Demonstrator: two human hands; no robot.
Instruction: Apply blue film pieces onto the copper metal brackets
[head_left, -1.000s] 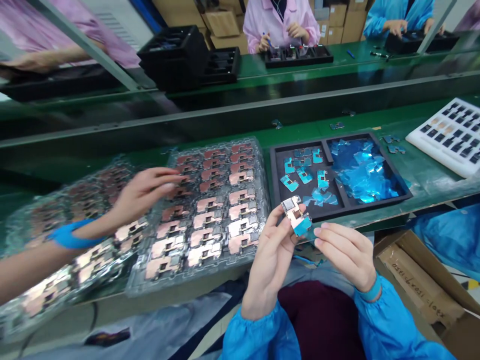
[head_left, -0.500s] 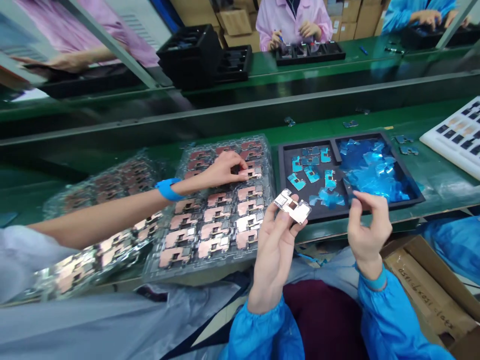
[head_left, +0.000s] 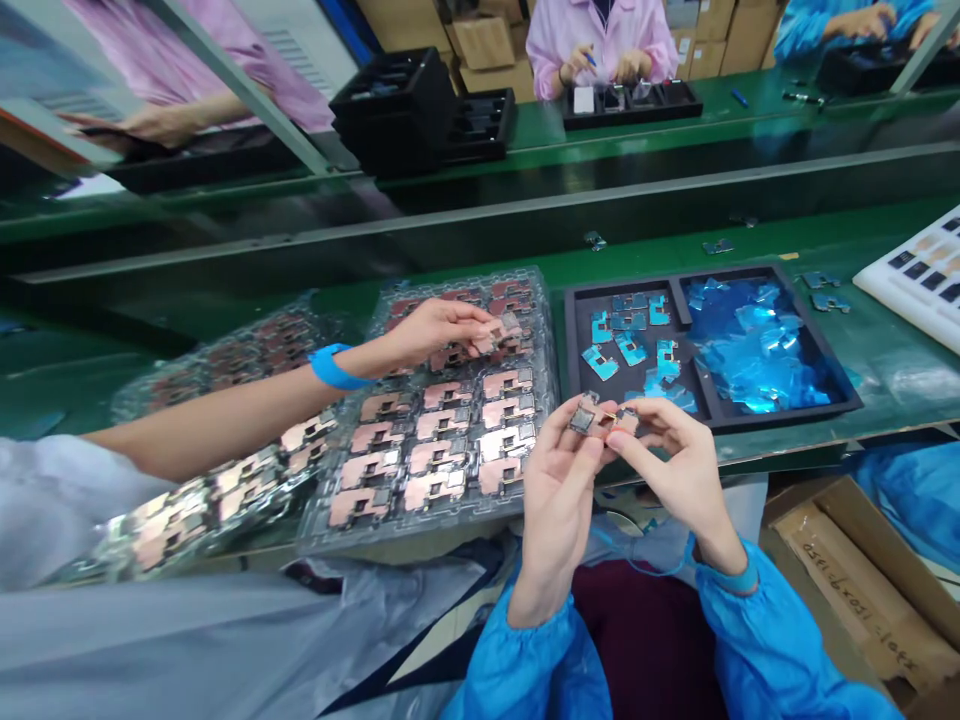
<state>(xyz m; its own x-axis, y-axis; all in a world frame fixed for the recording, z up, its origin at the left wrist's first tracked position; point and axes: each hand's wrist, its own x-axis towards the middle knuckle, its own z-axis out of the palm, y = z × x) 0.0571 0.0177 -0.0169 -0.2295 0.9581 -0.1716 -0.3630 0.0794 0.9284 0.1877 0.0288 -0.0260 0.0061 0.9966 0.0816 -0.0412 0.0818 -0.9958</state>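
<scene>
A small copper-coloured circuit board is between my two hands, in front of the black divided tray. My left hand grips the board's left part, thumb lying over it. From the other side, my right hand pinches its right end between thumb and fingers. In the tray's left compartment lie several blue-covered boards. Its right compartment holds a heap of blue film pieces.
At left, a co-worker's hand holds a board over a stack of clear plastic trays full of boards. More filled trays lie farther left. A cardboard box stands at lower right. Co-workers sit across the green bench.
My right hand has moved left from the tray's front edge to the board, which is now held in both hands and turned. The co-worker's hand has raised a board from the clear tray.
</scene>
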